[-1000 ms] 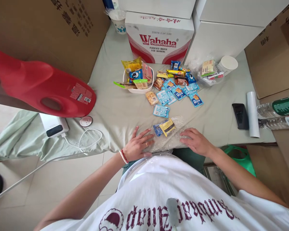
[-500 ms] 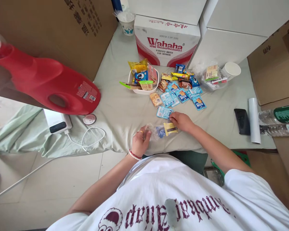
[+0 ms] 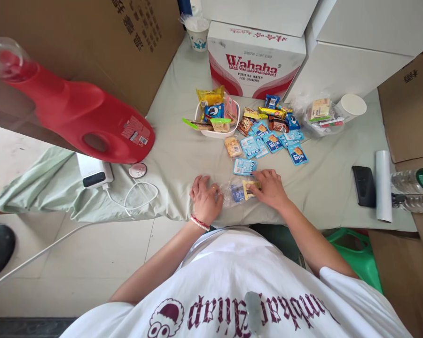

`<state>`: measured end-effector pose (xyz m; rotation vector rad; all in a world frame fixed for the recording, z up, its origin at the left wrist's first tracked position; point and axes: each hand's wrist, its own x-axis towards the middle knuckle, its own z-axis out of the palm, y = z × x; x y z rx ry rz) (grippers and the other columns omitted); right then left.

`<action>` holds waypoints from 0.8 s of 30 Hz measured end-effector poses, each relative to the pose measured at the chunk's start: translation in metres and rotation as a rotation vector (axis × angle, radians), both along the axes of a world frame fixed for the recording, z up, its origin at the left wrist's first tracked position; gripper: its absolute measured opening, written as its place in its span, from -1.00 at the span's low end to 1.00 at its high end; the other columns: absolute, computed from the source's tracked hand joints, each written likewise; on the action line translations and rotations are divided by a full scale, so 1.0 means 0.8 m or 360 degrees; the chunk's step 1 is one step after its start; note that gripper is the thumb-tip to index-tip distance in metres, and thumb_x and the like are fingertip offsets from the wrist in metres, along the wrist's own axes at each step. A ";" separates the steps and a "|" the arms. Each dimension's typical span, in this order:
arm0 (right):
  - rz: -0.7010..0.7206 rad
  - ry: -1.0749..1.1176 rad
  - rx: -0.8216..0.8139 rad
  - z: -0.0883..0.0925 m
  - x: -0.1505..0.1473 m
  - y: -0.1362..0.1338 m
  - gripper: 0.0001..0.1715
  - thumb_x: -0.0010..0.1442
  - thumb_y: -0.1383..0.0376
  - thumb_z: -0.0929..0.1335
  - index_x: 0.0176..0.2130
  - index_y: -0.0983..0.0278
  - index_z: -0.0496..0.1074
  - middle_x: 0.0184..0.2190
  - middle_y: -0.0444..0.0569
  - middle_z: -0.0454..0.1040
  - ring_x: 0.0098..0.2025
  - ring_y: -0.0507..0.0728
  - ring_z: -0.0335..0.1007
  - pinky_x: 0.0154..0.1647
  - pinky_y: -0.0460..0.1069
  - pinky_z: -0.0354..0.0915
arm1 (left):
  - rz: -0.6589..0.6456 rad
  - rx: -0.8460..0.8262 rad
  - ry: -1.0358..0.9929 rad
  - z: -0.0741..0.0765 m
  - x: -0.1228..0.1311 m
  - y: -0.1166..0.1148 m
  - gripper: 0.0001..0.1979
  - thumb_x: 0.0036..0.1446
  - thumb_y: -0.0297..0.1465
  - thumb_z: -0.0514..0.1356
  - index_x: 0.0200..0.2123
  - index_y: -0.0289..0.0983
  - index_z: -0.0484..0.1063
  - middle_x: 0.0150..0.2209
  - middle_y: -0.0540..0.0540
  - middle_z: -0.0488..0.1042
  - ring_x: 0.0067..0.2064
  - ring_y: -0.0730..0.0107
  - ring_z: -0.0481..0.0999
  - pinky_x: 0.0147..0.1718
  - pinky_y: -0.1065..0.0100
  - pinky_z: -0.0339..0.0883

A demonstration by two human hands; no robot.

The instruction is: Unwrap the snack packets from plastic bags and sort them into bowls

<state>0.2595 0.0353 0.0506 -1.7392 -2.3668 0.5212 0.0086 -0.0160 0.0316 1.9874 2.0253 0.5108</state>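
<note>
My left hand [image 3: 207, 201] lies palm down on the cloth with its fingers spread, its thumb side against a clear plastic bag [image 3: 227, 195]. In or under that bag shows a blue packet [image 3: 237, 193], and a small yellow packet [image 3: 247, 191] is at its right end. My right hand [image 3: 272, 188] rests there with fingers apart, the thumb over the yellow packet. Just beyond its fingertips lies a light blue snack packet [image 3: 244, 166]. Farther back are a round-edged cracker pack [image 3: 233, 147] and several blue biscuit packets [image 3: 273, 142].
A white tub [image 3: 216, 134] of snacks stands behind, with a clear bowl [image 3: 322, 126] and paper cup [image 3: 352, 107] to its right. Left are a red detergent bottle [image 3: 109, 122] and a white power bank [image 3: 94, 170] with a cable. A black phone [image 3: 364, 186] lies right.
My left hand has uncurled from the clear bag and spread flat. My right hand has let go of the light blue packet and drawn its thumb down onto the yellow one.
</note>
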 end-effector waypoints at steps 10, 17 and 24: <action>0.0005 -0.0143 -0.0137 0.005 -0.029 -0.006 -0.47 0.41 -0.05 0.32 0.14 0.22 0.51 -0.02 0.19 0.44 0.10 0.38 0.21 0.06 0.18 0.21 | 0.0103 -0.0471 -0.1053 0.041 0.011 0.038 -0.89 0.26 -0.26 0.12 -0.25 -0.16 0.30 -0.54 0.08 0.37 -0.54 0.38 0.38 -0.47 0.36 0.27; 0.0244 0.0031 -0.0189 -0.006 -0.024 0.003 -0.68 0.38 0.23 0.35 0.03 0.33 0.55 -0.02 0.23 0.48 0.08 0.36 0.29 0.12 0.20 0.25 | -0.0160 -0.0452 -0.1446 0.024 0.086 0.049 -0.80 0.21 -0.36 0.07 -0.29 -0.24 0.49 -0.41 -0.06 0.56 -0.38 0.34 0.53 -0.32 0.32 0.43; 0.0397 0.0747 -0.0382 -0.014 0.064 0.027 -0.45 0.42 0.21 0.27 0.34 0.20 0.34 0.22 0.10 0.44 0.20 0.19 0.38 0.23 0.10 0.30 | -0.0505 -0.0123 -0.0909 -0.001 0.090 0.028 -0.68 0.23 -0.52 0.08 -0.12 -0.23 0.62 -0.16 -0.14 0.58 -0.11 0.25 0.58 -0.06 0.23 0.48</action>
